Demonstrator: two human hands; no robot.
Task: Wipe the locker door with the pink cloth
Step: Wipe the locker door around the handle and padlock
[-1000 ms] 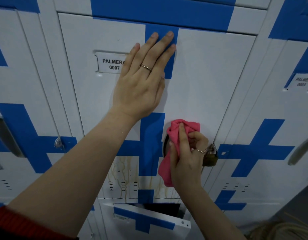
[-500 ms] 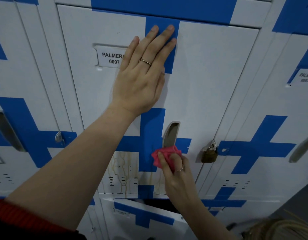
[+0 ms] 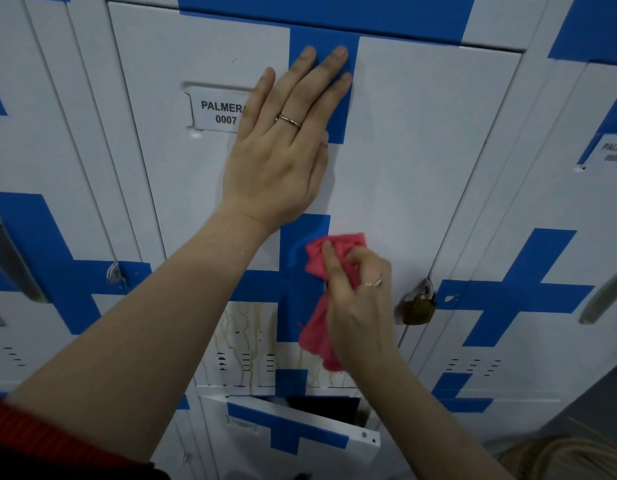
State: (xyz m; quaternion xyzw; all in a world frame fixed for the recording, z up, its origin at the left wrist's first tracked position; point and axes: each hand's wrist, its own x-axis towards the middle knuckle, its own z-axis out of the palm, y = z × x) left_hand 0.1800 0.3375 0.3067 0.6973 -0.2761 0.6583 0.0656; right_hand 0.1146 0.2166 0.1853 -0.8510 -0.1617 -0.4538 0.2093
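I see the right hand (image 3: pixel 359 306) has come back up; half a second ago it held the pink cloth (image 3: pixel 334 249) balled low, under the handle recess; now the cloth sits over that recess at the middle of the blue cross, pressed to the locker door (image 3: pixel 421 150), with a loose tail hanging down beside the wrist. The fingers are curled and clamped on the cloth's upper part, forefinger laid along the fabric; the thumb I cannot make out. The left hand (image 3: pixel 279 161) has not shifted; it lies flat on the upper door, fingers straight and close together, tips on the blue stripe, its edge covering the end of the name label (image 3: pixel 218 112).

I read this as a short up-and-down scrub around the handle — the stroke now at its upper end. The brown drip stains (image 3: pixel 246 334) on the lower panel, left of the hanging tail, look untouched, though the blur leaves me unsure whether they are any fainter; I judge the wiping well short of done — the dirtiest patch lies below and left of the cloth. The padlock (image 3: pixel 417 306) hangs just beside the right hand; worth minding on a sideways pass.
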